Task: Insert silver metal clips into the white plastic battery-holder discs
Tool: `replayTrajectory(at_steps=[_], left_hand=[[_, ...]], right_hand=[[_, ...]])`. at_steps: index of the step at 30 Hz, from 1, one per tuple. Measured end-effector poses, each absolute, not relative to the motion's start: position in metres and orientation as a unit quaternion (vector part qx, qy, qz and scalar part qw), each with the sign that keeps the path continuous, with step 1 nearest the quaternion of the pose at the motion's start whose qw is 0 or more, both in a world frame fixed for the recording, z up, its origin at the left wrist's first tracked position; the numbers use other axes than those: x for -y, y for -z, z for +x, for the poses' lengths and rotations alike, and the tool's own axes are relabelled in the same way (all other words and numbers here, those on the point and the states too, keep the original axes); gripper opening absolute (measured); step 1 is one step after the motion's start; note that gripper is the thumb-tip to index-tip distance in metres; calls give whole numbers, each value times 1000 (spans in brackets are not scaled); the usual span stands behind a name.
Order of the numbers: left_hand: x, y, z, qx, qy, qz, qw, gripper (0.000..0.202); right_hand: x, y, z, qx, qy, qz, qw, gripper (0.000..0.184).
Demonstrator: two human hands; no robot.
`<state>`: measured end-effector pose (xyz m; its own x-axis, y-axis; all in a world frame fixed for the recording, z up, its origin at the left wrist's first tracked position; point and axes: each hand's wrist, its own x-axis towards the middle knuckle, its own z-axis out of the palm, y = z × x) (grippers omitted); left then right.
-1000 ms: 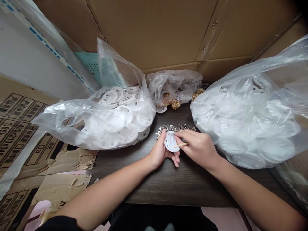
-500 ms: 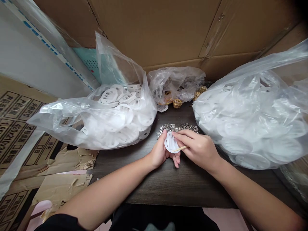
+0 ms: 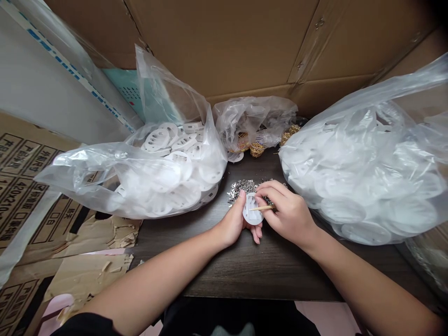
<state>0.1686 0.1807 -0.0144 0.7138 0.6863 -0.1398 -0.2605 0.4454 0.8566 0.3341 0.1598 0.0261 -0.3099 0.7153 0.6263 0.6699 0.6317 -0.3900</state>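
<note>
My left hand (image 3: 235, 220) holds a round white plastic disc (image 3: 253, 216) with slots, the thumb along its left edge and fingers beneath it. Closed around a thin wooden stick (image 3: 263, 208), my right hand (image 3: 287, 211) points the stick's tip at the slots in the disc's face. Whether its fingertips also pinch a small metal part, I cannot make out. Just behind the disc lies a pile of small silvery metal pieces (image 3: 241, 187), partly hidden by my hands.
A clear bag of white discs (image 3: 168, 182) stands at left, and a fuller bag (image 3: 364, 182) at right. Between them, at the back, sit a crumpled plastic bag (image 3: 255, 112) and bundles of gold-coloured metal pieces (image 3: 257, 149). Cardboard (image 3: 217, 46) walls the far side.
The disc has shifted slightly right in my left hand's grip. My right hand has turned the stick, its tip now higher on the disc.
</note>
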Motion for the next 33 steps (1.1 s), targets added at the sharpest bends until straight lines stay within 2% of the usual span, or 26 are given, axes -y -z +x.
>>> replayTrajectory(at_steps=[4, 10, 17, 22, 27, 33], left_hand=[[-178, 14, 169, -255, -293, 457, 800, 95], [-177, 13, 168, -274, -300, 471, 783, 93], [-178, 13, 168, -269, -298, 460, 792, 95], [-174, 14, 166, -309, -296, 507, 748, 93], [-171, 10, 166, -328, -290, 523, 731, 93], [-175, 11, 168, -325, -309, 467, 762, 89]], right_hand=[[-160, -24, 334, 813, -42, -434, 386, 7], [-161, -21, 333, 816, -50, -437, 376, 17], [-159, -27, 338, 821, -20, -432, 374, 12], [-161, -28, 340, 841, 33, -418, 342, 4], [-161, -30, 345, 852, -17, -407, 330, 5], [-161, -37, 350, 847, -41, -401, 348, 5]])
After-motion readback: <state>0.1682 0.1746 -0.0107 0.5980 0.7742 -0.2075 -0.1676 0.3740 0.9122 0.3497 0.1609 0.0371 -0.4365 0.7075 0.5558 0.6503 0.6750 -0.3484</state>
